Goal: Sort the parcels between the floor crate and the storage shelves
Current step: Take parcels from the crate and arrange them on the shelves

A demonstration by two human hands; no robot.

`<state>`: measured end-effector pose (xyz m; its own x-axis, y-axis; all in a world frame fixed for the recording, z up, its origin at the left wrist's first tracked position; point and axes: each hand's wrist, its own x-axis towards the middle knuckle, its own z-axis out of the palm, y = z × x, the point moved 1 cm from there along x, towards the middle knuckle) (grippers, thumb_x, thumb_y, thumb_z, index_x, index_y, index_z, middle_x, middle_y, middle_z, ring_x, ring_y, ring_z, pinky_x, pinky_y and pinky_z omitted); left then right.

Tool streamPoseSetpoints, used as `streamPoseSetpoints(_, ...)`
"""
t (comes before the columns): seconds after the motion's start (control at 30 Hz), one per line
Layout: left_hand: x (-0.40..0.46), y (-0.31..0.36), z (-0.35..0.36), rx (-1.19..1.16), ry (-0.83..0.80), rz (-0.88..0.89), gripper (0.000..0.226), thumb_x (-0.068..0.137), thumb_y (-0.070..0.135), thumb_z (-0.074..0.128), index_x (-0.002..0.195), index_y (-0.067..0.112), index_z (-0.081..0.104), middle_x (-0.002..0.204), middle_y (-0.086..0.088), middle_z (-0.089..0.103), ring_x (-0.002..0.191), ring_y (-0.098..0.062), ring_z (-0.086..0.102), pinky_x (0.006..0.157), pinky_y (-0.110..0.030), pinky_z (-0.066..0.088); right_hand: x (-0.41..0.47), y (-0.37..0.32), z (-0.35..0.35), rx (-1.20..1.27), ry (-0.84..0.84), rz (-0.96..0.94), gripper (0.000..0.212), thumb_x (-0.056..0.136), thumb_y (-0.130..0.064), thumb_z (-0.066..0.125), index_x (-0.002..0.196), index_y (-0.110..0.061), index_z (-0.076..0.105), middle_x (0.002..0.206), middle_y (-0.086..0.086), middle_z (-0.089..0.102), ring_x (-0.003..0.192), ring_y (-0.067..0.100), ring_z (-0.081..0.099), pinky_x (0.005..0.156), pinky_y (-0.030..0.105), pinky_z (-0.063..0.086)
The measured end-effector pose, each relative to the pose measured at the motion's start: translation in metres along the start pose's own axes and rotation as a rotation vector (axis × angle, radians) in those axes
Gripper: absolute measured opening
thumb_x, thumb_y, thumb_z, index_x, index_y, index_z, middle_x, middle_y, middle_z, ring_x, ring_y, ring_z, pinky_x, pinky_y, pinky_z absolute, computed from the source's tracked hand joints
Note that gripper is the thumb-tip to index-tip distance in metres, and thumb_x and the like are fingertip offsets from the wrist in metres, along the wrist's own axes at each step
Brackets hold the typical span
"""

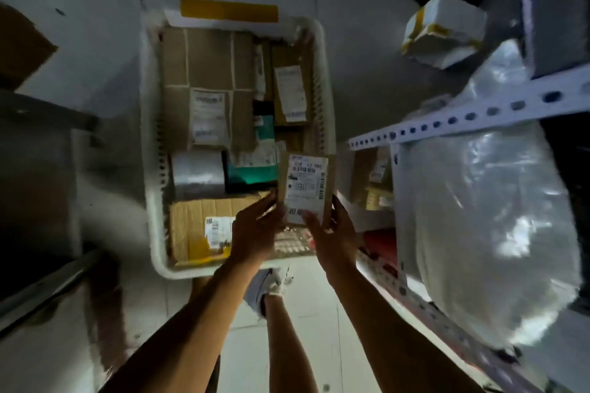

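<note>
Parcel [306, 190], a small flat brown one with a white label, was held up between both hands above the near right corner of the crate [150, 150]. The left hand [253, 234] was pressed to its left edge with the fingers nearly straight, while the right hand [335, 241] was curled round its lower right edge, thumb laid across the bottom of the label. Such a two-sided hold was probably chosen so that the label was turned squarely to the eyes and could be read before a place was picked; this was judged, not seen. The long axis of the parcel was set away from the person, along the length of the crate, with the barcode end farthest off and the labelled face upward.

Below the hands, the crate was seen on the floor, packed with other parcels: a creased carton [204, 230] at the near left corner, a silver-wrapped packet [198, 174] beyond it, a teal packet [255, 169] beside that, and a large taped box [204, 86] filling the far left. A narrower labelled box [290, 89] was lodged along the far right side.

To the right, the shelves [463, 120] were seen, a perforated metal rail across a big clear plastic bag [485, 217]; small cartons [373, 175] were stored on a lower level. A white taped box [443, 29] was seen beyond, near the far end of the shelves.
</note>
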<state>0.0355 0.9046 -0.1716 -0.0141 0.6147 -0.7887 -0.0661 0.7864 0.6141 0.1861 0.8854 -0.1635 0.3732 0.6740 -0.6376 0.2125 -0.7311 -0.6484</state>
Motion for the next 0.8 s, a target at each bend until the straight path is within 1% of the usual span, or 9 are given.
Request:
streamPoseSetpoints(0.07, 0.046, -0.012, 0.003, 0.0, 0.03, 0.041, 0.032, 0.095, 0.034, 0.072, 0.126, 0.033, 0.07, 0.114, 0.004, 0.077, 0.1, -0.02, 0.075, 0.083, -0.047, 0.062, 0.036, 0.012, 0.024, -0.01, 0.048, -0.056, 0.06, 0.089, -0.031, 0.078, 0.143, -0.033, 0.052, 0.129, -0.009, 0.068, 0.114, 0.01, 0.067, 0.08, 0.013, 0.055)
streamPoseSetpoints(0.1, 0.065, -0.017, 0.006, -0.001, 0.032, 0.063, 0.031, 0.097, 0.034, 0.07, 0.127, 0.031, 0.07, 0.113, 0.006, 0.077, 0.101, -0.018, 0.075, 0.084, -0.047, 0.062, 0.053, 0.017, 0.034, -0.016, 0.063, -0.079, 0.063, 0.091, -0.029, 0.076, 0.147, -0.032, 0.047, 0.134, -0.006, 0.065, 0.118, 0.011, 0.065, 0.084, 0.015, 0.055)
streamPoseSetpoints(0.17, 0.099, -0.028, 0.01, 0.011, 0.025, 0.084, 0.032, 0.1, 0.032, 0.065, 0.131, 0.027, 0.068, 0.112, 0.006, 0.077, 0.103, -0.016, 0.074, 0.087, -0.047, 0.061, 0.082, 0.027, 0.055, -0.054, 0.09, -0.134, 0.067, 0.096, -0.024, 0.07, 0.154, -0.028, 0.037, 0.144, 0.001, 0.057, 0.129, 0.017, 0.058, 0.1, 0.033, 0.055)
streamPoseSetpoints(0.27, 0.138, -0.042, 0.015, 0.105, 0.006, 0.121, 0.031, 0.103, 0.031, 0.059, 0.134, 0.028, 0.066, 0.116, 0.007, 0.075, 0.106, -0.012, 0.072, 0.092, -0.043, 0.06, 0.118, 0.041, 0.078, -0.201, 0.144, -0.18, 0.065, 0.1, -0.02, 0.062, 0.158, -0.022, 0.033, 0.146, 0.014, 0.047, 0.131, 0.026, 0.051, 0.102, 0.048, 0.052)
streamPoseSetpoints(0.43, 0.171, -0.049, 0.025, 0.227, 0.101, 0.189, 0.028, 0.105, 0.027, 0.056, 0.129, 0.021, 0.068, 0.121, 0.003, 0.073, 0.112, -0.01, 0.068, 0.098, -0.038, 0.057, 0.157, 0.058, 0.097, -0.442, 0.076, -0.27, 0.066, 0.103, -0.018, 0.055, 0.159, -0.023, 0.022, 0.153, 0.02, 0.032, 0.139, 0.033, 0.037, 0.112, 0.045, 0.041)
streamPoseSetpoints(0.57, 0.179, -0.05, 0.037, 0.382, 0.206, 0.192, 0.025, 0.106, 0.03, 0.053, 0.122, 0.02, 0.07, 0.121, 0.002, 0.073, 0.114, -0.012, 0.066, 0.1, -0.032, 0.054, 0.163, 0.061, 0.107, -0.524, 0.059, -0.21, 0.066, 0.103, -0.039, 0.05, 0.162, -0.033, 0.019, 0.161, 0.007, 0.02, 0.146, 0.032, 0.029, 0.106, 0.044, 0.045)
streamPoseSetpoints(0.67, 0.184, -0.05, 0.041, 0.423, 0.268, 0.19, 0.021, 0.103, 0.03, 0.058, 0.116, 0.022, 0.072, 0.117, 0.004, 0.073, 0.105, -0.006, 0.064, 0.084, -0.005, 0.044, 0.167, 0.06, 0.109, -0.749, 0.002, -0.184, 0.068, 0.103, -0.051, 0.041, 0.16, -0.045, 0.005, 0.167, 0.007, -0.005, 0.147, 0.035, 0.021, 0.108, 0.054, 0.04)
streamPoseSetpoints(0.73, 0.185, -0.047, 0.04, 0.44, 0.298, 0.187, 0.018, 0.101, 0.03, 0.061, 0.112, 0.023, 0.074, 0.112, 0.006, 0.074, 0.096, 0.002, 0.057, 0.07, 0.005, 0.035, 0.17, 0.057, 0.11, -0.847, -0.029, -0.139, 0.065, 0.104, -0.056, 0.032, 0.158, -0.049, -0.004, 0.167, 0.008, -0.013, 0.14, 0.038, 0.031, 0.101, 0.053, 0.046)
streamPoseSetpoints(0.8, 0.185, -0.048, 0.039, 0.453, 0.318, 0.197, 0.017, 0.1, 0.03, 0.063, 0.109, 0.021, 0.075, 0.109, 0.005, 0.075, 0.093, 0.002, 0.055, 0.081, 0.001, 0.039, 0.169, 0.052, 0.109, -0.959, -0.036, -0.146, 0.065, 0.104, -0.059, 0.027, 0.158, -0.048, -0.008, 0.167, 0.01, -0.013, 0.134, 0.039, 0.041, 0.101, 0.054, 0.049)
